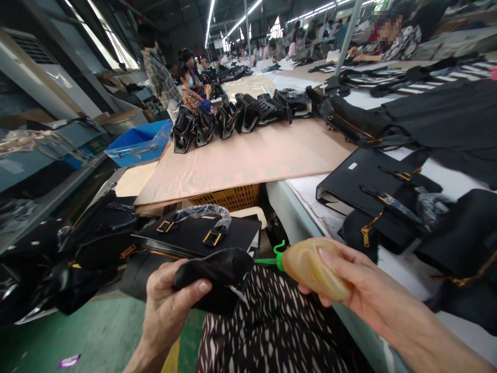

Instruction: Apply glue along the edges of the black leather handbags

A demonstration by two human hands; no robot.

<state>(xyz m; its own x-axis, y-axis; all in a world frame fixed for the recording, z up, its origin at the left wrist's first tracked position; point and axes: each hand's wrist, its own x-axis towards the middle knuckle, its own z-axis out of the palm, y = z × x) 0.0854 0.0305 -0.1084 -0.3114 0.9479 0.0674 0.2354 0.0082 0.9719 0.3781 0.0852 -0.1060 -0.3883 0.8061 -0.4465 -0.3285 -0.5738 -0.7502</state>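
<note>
My left hand (171,300) grips a soft black piece (217,267) at the edge of a black handbag; whether it is the bag's lining or a flap I cannot tell. The handbag (194,238) rests over my lap, with gold buckles and a handle wrapped in clear plastic (223,215). My right hand (341,269) is wrapped around a yellowish squeeze bottle (316,267) lying sideways. Its green nozzle (267,261) points left, the tip at the right edge of the black piece. A green cap hook sticks up from the nozzle's base.
Several black bags (229,116) stand in a row on the pinkish board (240,155). More bags (380,181) lie on the right table, others (89,248) at my left. A blue bin (140,142) and yellow crate (229,197) are nearby. People (161,77) work further back.
</note>
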